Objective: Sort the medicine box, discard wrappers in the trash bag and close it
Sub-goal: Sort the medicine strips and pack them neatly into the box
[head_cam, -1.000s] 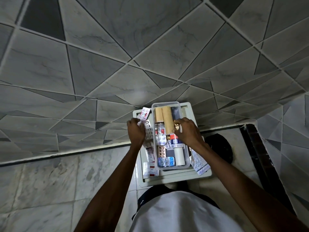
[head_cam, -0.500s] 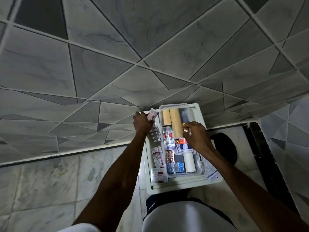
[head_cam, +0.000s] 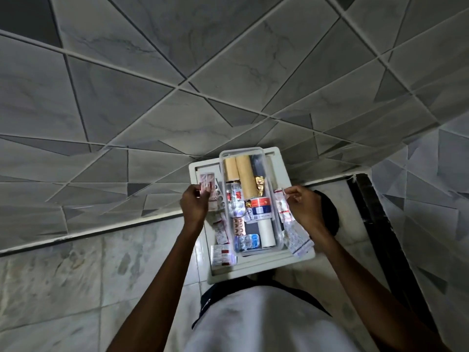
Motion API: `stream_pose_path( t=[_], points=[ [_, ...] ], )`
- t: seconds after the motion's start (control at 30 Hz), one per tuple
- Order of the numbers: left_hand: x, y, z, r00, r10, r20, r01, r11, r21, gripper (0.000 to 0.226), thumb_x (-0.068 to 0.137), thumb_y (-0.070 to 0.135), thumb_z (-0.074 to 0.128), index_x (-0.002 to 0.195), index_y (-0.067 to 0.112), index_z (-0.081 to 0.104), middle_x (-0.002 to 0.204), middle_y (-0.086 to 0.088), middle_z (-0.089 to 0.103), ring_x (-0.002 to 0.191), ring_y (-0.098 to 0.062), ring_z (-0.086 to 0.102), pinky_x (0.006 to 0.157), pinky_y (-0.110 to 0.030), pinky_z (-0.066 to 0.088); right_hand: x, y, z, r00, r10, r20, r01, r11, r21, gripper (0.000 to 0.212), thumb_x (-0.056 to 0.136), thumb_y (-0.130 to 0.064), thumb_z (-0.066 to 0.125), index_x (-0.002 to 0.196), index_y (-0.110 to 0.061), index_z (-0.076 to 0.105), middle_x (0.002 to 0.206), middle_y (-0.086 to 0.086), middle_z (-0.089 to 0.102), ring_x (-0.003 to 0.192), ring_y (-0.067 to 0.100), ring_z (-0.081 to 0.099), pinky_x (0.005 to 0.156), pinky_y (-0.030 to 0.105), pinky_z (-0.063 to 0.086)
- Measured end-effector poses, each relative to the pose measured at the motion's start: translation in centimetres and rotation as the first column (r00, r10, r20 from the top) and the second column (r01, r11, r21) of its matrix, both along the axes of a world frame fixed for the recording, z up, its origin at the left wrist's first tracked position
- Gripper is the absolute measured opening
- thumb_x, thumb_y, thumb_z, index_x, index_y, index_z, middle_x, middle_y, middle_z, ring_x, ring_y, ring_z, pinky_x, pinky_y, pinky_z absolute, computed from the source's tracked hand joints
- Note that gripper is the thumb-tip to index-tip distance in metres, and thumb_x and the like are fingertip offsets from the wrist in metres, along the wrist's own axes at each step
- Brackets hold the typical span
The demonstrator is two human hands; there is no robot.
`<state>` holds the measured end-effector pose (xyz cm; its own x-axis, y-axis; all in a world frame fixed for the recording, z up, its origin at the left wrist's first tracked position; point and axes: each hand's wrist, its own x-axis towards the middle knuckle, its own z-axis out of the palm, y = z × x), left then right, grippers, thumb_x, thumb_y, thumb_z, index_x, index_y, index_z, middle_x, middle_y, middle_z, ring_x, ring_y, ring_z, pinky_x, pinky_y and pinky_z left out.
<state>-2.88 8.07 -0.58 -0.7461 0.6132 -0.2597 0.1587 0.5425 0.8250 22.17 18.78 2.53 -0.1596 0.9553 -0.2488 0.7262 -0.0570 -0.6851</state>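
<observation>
The clear rectangular plastic medicine box stands open on a white plastic tray with raised rim, which sits on the pale marble floor just in front of the person, close to the grey tiled wall. In the far end of the box lie two tan cardboard-colour rolls side by side, w/ a dark object beside them & a gold foil piece touching the longer roll. Nearer the person in the box are a white cylinder bottle w/ red-blue label, a copper-colour blister strip and a blue blister strip. The left hand is closed w/ thumb & fingers pinched on a pink-white blister strip, held above the tray's left part, outside the box. More silver and red-white strips lie on the tray under and behind this hand. The right hand is at the right side of the box, fingers curled in a light pinch on a white strip w/ red print; how firm the hold is I cannot tell. Some loose white strips rest on the tray's right edge, below that hand. A black trash bag lies on the floor right of the tray, partly hidden by the right wrist.
</observation>
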Motion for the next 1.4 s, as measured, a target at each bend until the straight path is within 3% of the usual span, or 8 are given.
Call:
stream_pose_path(
  t=[0.37, 0.53, 0.73, 0.9, 1.0, 1.07, 1.17, 1.4],
  points=[
    [6.2, -0.8, 3.5, 0.985, -0.056, 0.161, 0.044, 0.996, 0.073, 0.022, 0.088, 0.025, 0.067, 0.101, 0.008, 0.069, 0.091, -0.006, 0.072, 0.081, -0.020, 0.067, 0.068, -0.029, 0.050, 2.1, 0.3, -2.2, 0.959, 0.049, 0.280, -0.002, 0.986, -0.166, 0.051, 0.066, -0.051, 0.079, 0.099, -0.014, 0.066, 0.106, 0.012, 0.070, 0.099, 0.033, 0.066, 0.076, 0.034, 0.051],
    [7.7, -0.9, 4.1, 0.985, -0.045, 0.167, 0.033, 0.997, 0.074, 0.010, 0.086, 0.021, 0.068, 0.092, 0.013, 0.069, 0.083, -0.002, 0.070, 0.079, -0.021, 0.067, 0.073, -0.034, 0.051, 0.4, 0.2, -2.2, 0.914, 0.056, 0.401, 0.014, 0.986, -0.169, 0.053, 0.068, -0.040, 0.082, 0.107, -0.011, 0.063, 0.115, 0.014, 0.067, 0.107, 0.036, 0.064, 0.080, 0.038, 0.052],
    [7.4, -1.5, 3.6, 0.987, -0.062, 0.147, 0.060, 0.998, 0.016, 0.013, 0.089, 0.020, 0.063, 0.098, 0.015, 0.070, 0.093, -0.008, 0.073, 0.087, -0.026, 0.069, 0.083, -0.044, 0.056, 0.4, 1.1, -2.4, 0.964, -0.033, 0.264, 0.105, 0.959, -0.263, 0.027, 0.080, -0.026, 0.071, 0.098, -0.006, 0.072, 0.108, 0.018, 0.071, 0.102, 0.036, 0.067, 0.074, 0.029, 0.049],
    [7.1, -1.7, 3.8, 0.992, -0.106, 0.075, 0.112, 0.990, -0.083, 0.020, 0.088, 0.012, 0.064, 0.107, 0.008, 0.066, 0.096, -0.010, 0.073, 0.083, -0.024, 0.070, 0.077, -0.040, 0.058, 0.3, 1.9, 0.0, 0.985, -0.166, 0.052, 0.173, 0.970, -0.173, 0.017, 0.084, -0.021, 0.066, 0.077, -0.005, 0.071, 0.086, 0.017, 0.074, 0.087, 0.033, 0.068, 0.072, 0.031, 0.049],
    [7.5, -1.6, 3.4, 0.992, -0.120, 0.032, 0.124, 0.981, -0.147, 0.019, 0.082, 0.011, 0.071, 0.101, 0.010, 0.068, 0.093, -0.009, 0.075, 0.080, -0.022, 0.072, 0.073, -0.039, 0.059, -0.2, 1.0, 1.6, 0.992, -0.122, -0.035, 0.114, 0.977, -0.180, 0.011, 0.084, -0.016, 0.067, 0.076, -0.009, 0.070, 0.077, 0.009, 0.070, 0.072, 0.022, 0.064, 0.055, 0.019, 0.046],
    [8.4, -1.4, 3.2, 0.993, -0.117, -0.026, 0.111, 0.979, -0.168, 0.018, 0.081, 0.013, 0.071, 0.098, 0.007, 0.069, 0.094, -0.010, 0.075, 0.081, -0.023, 0.071, 0.066, -0.028, 0.055, -0.6, -0.1, 1.8, 0.997, -0.037, -0.073, 0.022, 0.980, -0.200, 0.010, 0.081, -0.013, 0.070, 0.071, -0.012, 0.069, 0.076, 0.010, 0.071, 0.070, 0.020, 0.063, 0.063, 0.022, 0.053],
    [9.7, -1.0, 3.2, 0.988, -0.091, -0.126, 0.068, 0.983, -0.172, 0.015, 0.083, 0.012, 0.068, 0.094, 0.002, 0.066, 0.090, -0.014, 0.074, 0.080, -0.029, 0.070, 0.051, -0.020, 0.040, -1.0, -1.8, 1.1, 0.998, 0.058, -0.032, -0.063, 0.978, -0.199, 0.021, 0.076, -0.018, 0.074, 0.059, -0.024, 0.063, 0.072, 0.002, 0.070, 0.073, 0.021, 0.068, 0.075, 0.035, 0.056],
    [10.0, 1.2, 3.2, 0.955, -0.096, -0.280, 0.006, 0.952, -0.306, 0.018, 0.089, 0.023, 0.059, 0.095, 0.007, 0.068, 0.091, -0.014, 0.073, 0.081, -0.033, 0.071, 0.065, -0.034, 0.053, -2.5, -2.9, 1.5, 0.994, 0.083, 0.070, -0.067, 0.978, -0.200, 0.005, 0.077, -0.025, 0.073, 0.076, -0.021, 0.075, 0.090, 0.000, 0.077, 0.087, 0.021, 0.070, 0.070, 0.024, 0.049]
  ],
)
